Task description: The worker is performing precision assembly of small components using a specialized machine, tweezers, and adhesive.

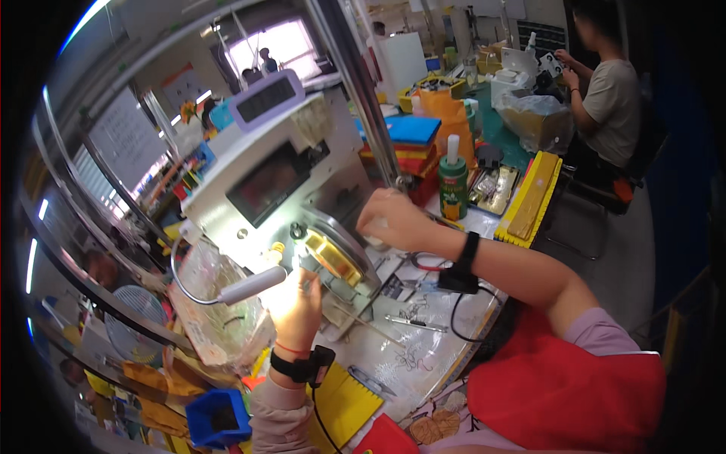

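Gold wheel (333, 257): centre of the head view, mounted on the front of the pale machine (208, 198), between the 2 hands.
Left hand (296, 303): just left of centre, fingers bent and bunched near a slim pale piece (296, 262); glare hides whether they grip it.
Right hand (397, 219): right of centre, fingers curled inward; whether they hold anything, I cannot tell.
Lamp (253, 286): left of centre, its light falling on the left hand.
Good handling: best, I judge, to brace both wrists, keep fingertips off the wheel's edge, press lightly and angle the light to cut glare.
Green bottle (453, 185): right of upper centre, white cap, labelled; print too small to read.
Whiteboard (127, 140): upper left, rows of faint marks, illegible.
Purple-framed display (266, 101): upper left of centre, dark face, nothing legible.
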{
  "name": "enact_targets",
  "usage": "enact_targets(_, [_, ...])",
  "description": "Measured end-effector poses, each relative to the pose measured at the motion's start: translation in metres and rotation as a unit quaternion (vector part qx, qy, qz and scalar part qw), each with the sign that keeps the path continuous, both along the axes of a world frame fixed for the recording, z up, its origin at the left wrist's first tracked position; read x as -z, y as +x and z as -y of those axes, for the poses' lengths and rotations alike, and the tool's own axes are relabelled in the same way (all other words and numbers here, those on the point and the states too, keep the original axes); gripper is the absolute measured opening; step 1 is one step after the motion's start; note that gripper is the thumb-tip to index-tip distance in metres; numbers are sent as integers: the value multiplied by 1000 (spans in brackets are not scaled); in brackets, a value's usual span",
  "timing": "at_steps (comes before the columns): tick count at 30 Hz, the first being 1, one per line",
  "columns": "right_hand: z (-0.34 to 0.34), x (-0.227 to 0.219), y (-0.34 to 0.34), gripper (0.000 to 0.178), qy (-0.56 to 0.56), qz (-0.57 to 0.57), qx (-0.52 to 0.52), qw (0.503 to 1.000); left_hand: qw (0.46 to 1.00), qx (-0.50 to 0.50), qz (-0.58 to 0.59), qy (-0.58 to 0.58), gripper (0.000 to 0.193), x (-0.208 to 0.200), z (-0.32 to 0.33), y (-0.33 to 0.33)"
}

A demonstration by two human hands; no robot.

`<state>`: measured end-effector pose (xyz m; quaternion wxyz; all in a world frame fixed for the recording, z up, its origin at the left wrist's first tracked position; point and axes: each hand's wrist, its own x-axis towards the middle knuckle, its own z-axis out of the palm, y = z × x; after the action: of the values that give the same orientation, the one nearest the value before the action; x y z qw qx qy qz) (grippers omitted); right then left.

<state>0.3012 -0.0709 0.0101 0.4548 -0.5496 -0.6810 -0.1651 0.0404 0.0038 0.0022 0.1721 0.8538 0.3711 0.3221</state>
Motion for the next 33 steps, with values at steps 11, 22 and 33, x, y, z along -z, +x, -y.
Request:
enact_targets(11, [-65,-1,-19,25,-327,-267,-276,864,968,-17,75,238,15,14,-23,37])
enact_targets(22, [-23,18,-21,13,20,-104,-3,994,970,-24,73,231,13,-4,12,26])
enact_targets(33, [53,0,-42,15,202,44,-115,972,891,243,258,-285,14,-22,70,43])
